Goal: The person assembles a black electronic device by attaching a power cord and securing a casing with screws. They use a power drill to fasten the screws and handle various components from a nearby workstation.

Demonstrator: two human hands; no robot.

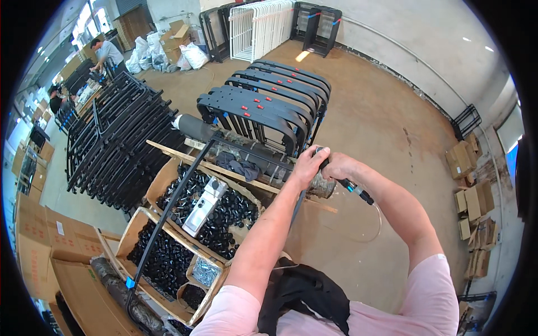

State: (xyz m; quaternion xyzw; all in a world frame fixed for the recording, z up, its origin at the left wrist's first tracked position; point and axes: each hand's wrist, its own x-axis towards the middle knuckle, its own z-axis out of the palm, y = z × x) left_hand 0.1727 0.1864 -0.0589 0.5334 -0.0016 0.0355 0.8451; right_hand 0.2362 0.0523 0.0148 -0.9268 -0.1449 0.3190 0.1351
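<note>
Head view: 2 bare forearms in pink sleeves reach forward above the floor, their hands close together at a slim tool [350, 186].
Tool's look: dark and roughly cylindrical, with a blue-teal band, a black tail end and a thin pale line looping down from it.
Tool's place: between the 2 hands and under the right hand, its tail slanting toward the right forearm.
Right hand [339, 166]: fingers wrapped around the tool, grasping it.
Left hand [307, 167]: just beside the right, at the tool's dark front and the frame's near end; which of these it grasps, I cannot tell.
Black frame [170, 208]: slim bent tube, 1 long side crossing above the parts box, with blue tape [130, 283] low on it.
Parts box [162, 236]: cardboard, holding black plastic pieces, silvery screws [205, 271] and a pale metallic tray [204, 207].
Standing frames [252, 101]: dark, curved, with red marks.
Labels: 1 white label [60, 228] on a brown carton [39, 224]; its writing is too small to read.
</note>
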